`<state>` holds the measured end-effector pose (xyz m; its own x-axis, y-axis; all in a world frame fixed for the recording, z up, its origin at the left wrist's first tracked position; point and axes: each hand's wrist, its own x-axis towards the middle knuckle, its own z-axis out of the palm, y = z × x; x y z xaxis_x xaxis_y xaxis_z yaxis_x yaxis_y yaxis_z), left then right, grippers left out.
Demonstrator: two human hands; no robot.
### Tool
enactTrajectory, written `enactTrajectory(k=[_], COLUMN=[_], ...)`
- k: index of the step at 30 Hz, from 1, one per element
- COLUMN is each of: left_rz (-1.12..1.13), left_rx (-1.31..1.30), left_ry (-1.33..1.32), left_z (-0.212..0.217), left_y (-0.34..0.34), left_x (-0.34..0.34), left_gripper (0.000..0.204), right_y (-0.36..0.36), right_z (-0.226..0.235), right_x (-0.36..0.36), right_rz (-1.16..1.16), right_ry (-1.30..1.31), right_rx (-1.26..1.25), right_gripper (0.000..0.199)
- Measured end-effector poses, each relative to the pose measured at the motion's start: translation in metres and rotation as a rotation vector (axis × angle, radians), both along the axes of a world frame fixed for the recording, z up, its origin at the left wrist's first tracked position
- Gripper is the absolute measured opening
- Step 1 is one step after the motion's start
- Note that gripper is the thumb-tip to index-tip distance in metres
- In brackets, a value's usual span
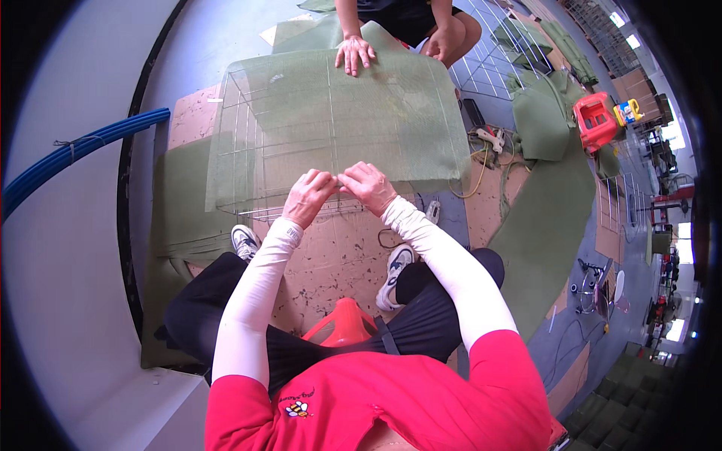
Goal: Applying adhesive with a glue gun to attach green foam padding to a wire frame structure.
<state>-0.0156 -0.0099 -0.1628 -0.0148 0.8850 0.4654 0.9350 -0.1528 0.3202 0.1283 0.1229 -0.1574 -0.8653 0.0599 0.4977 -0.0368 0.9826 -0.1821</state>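
A box-shaped wire frame [239, 150] stands before me, with green mesh fabric [398, 113] draped over its top. At the near edge, close to the middle upright wire, my left hand [307, 197] and my right hand [367, 185] meet with thumbs and fingers pinched. Both hold the edge of the mesh against the frame's near wire; the fingertips hide the exact spot. Across the frame a co-worker's hand [355, 56] lies flat on the mesh. That person's other hand [442, 41] rests by the knee.
White pistol-shaped corded tools [490, 138] lie right of the frame among cables. Another wire frame [496, 56] stands at the far right, near a red plastic stool [594, 120]. Green fabric [553, 218] covers floor at right. Blue tubes [83, 146] jut in from the left.
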Motion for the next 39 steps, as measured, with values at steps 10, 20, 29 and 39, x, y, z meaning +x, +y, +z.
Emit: enactTrajectory(k=[10,20,29,39], left_rz=[-0.044,-0.024,0.099,0.053], left_rx=[0.094,0.099,-0.001,-0.004], left_ry=[0.178,0.105,0.057,0.119], left_z=[-0.018,-0.024,0.007,-0.016], left_y=[-0.011,-0.009,-0.069,-0.071], left_x=[-0.003,0.000,-0.056,-0.059], left_gripper=[0.027,0.030,0.030,0.020], right_y=[-0.005,-0.003,-0.027,-0.054], right_z=[-0.015,-0.012,0.011,-0.020], right_x=[-0.003,-0.008,-0.026,-0.066], right_rz=[0.126,0.156,0.101,0.170], right_ry=[0.036,0.027,-0.033,-0.002], right_rx=[0.048,0.039,0.087,0.019], right_gripper=[0.019,0.014,0.040,0.010])
